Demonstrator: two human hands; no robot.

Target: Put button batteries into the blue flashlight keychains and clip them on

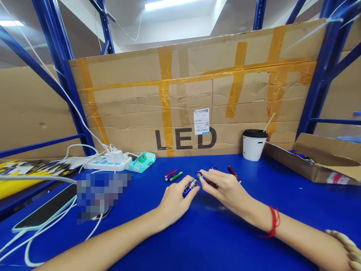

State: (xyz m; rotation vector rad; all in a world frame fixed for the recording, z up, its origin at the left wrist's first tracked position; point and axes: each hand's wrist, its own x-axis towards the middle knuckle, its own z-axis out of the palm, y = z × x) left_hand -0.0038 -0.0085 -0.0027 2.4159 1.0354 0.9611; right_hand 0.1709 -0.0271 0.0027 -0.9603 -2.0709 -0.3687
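My left hand point(173, 201) is closed round a small blue cylinder point(189, 188), a keychain-sized flashlight, above the blue table top point(197, 233). My right hand point(224, 188) pinches at the silver tip of that cylinder, where a blue ring point(198, 174) hangs; a red string circles my right wrist. Just behind my hands lie small loose cylinders: a red one point(170, 173), a green one point(176, 176) and a dark red one point(234, 172).
A taped cardboard wall marked LED point(186, 139) closes the back. A white lidded paper cup point(254, 145) stands at the right, beside an open cardboard box point(316, 160). At the left are a power strip point(108, 162), a tissue pack point(142, 161), white cables and a phone point(45, 212).
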